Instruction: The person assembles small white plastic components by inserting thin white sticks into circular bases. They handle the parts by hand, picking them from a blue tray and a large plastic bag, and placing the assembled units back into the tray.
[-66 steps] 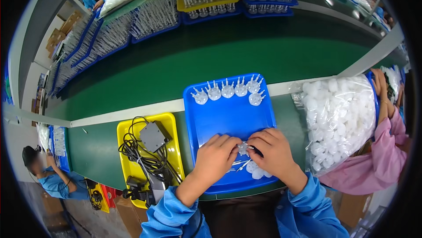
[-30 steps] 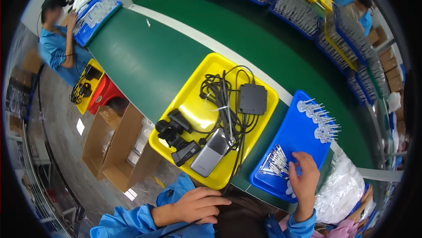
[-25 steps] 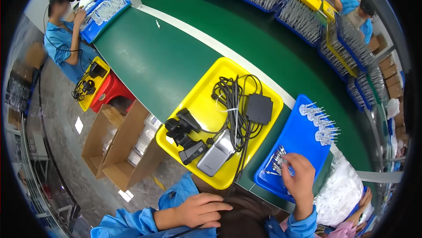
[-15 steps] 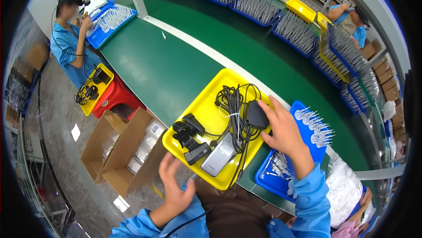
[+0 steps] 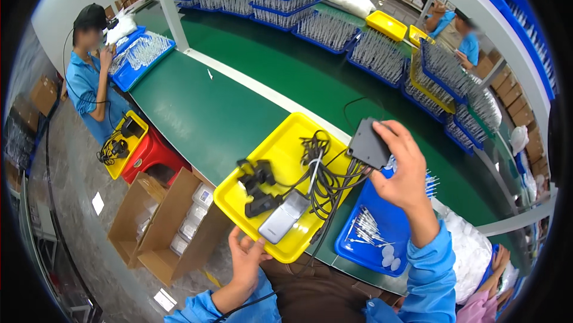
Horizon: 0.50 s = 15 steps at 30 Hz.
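Note:
My right hand (image 5: 403,171) grips a flat black box (image 5: 369,143) by its edge, raised over the right side of the yellow tray (image 5: 286,129). Cables run from the box to a bundle of black cable (image 5: 322,174), held by a pale tie. My left hand (image 5: 243,263) is closed on the tray's near left rim, thumb on top. In the tray also lie a silver power bank (image 5: 285,217) and a black strap-like device (image 5: 256,183), blurred. One cable hangs over the tray's near edge toward my lap.
A blue tray (image 5: 352,248) with white-tipped sticks and clear discs sits right of the yellow tray. Cardboard boxes (image 5: 173,236) stand left, below the green table (image 5: 209,114). Filled blue trays (image 5: 325,31) line the far side. A co-worker (image 5: 89,78) works at far left.
My right hand has taken hold of the black box and lifted it, pulling its cables up. My left hand has closed on the tray's rim. The view has shifted slightly.

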Tool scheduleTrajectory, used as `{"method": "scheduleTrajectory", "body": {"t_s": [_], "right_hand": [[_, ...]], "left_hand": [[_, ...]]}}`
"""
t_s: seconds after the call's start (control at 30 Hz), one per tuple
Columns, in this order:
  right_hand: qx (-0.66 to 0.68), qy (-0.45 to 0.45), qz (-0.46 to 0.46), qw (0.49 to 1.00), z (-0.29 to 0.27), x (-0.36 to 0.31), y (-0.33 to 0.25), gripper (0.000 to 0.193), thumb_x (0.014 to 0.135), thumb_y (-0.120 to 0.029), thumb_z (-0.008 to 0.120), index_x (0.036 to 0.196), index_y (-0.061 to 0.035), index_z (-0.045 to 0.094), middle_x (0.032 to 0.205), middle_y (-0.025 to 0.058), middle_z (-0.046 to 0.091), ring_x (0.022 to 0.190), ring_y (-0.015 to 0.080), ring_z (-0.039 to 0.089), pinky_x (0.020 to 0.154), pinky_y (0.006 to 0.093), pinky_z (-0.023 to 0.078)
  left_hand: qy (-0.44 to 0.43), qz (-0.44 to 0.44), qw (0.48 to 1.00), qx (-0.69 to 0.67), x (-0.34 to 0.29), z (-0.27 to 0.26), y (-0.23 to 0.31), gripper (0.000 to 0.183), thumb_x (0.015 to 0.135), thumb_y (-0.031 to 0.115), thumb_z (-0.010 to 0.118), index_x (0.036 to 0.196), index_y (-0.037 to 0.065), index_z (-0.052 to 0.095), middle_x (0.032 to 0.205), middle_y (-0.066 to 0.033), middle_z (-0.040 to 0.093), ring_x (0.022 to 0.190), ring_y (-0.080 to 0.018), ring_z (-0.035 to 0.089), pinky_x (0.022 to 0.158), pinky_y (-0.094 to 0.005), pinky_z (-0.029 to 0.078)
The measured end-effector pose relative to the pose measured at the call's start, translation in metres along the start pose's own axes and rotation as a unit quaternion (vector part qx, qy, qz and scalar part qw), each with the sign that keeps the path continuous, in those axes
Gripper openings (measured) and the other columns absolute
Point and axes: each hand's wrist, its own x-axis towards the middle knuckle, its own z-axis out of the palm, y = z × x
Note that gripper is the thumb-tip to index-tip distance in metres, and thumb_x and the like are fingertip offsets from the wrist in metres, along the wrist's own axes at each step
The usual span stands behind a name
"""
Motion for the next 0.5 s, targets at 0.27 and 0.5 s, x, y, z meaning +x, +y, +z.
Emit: {"method": "scheduleTrajectory", "body": {"t_s": [0.27,0.5], "right_hand": [[0.044,0.103,0.020,0.993,-0.039,0.023,-0.011,0.071,0.074,-0.014,0.097,0.142,-0.0115,0.076,0.144,0.0220,0.069,0.126,0.0382,0.074,0.104,0.0420,0.061],[0.279,0.105,0.092,0.950,-0.078,0.036,-0.029,0.064,0.084,-0.016,0.097,0.144,-0.0064,0.074,0.142,0.0149,0.071,0.124,0.0244,0.074,0.106,0.0384,0.061]], "left_hand": [[0.006,0.439,0.678,0.590,0.004,-0.001,0.043,0.084,0.082,0.035,0.094,0.153,0.007,0.059,0.170,-0.0263,0.037,0.155,-0.0554,0.037,0.129,-0.0672,0.024],[-0.061,0.408,0.621,0.667,0.021,0.025,0.056,0.084,0.083,0.039,0.091,0.154,0.009,0.058,0.146,-0.0142,0.067,0.147,-0.0374,0.055,0.129,-0.0737,0.024]]}}
